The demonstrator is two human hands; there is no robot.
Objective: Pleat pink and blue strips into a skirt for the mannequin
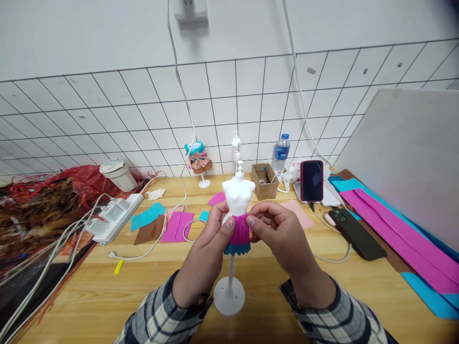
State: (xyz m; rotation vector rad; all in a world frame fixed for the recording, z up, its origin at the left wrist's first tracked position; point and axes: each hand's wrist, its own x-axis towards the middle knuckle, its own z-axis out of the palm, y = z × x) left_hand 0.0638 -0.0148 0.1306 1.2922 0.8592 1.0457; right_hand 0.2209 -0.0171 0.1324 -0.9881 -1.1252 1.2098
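A small white dress form point(237, 193) stands upright on a round white base point(229, 296) in front of me. Around its hips sits a gathered magenta skirt point(239, 232) with a teal, zigzag-cut lower edge. My left hand point(211, 239) pinches the skirt's waist at the left side, thumb in front. At the right side of the waist, my right hand point(278, 231) pinches the magenta material between thumb and fingers. The fingers behind the form are partly hidden.
Behind stand a dressed mini form point(199, 160), a bare one point(236, 148), a cardboard box point(264, 181) and a water bottle point(281, 152). A power strip point(116, 220) lies left; a black phone point(356, 234) and magenta strips point(401, 234) lie right.
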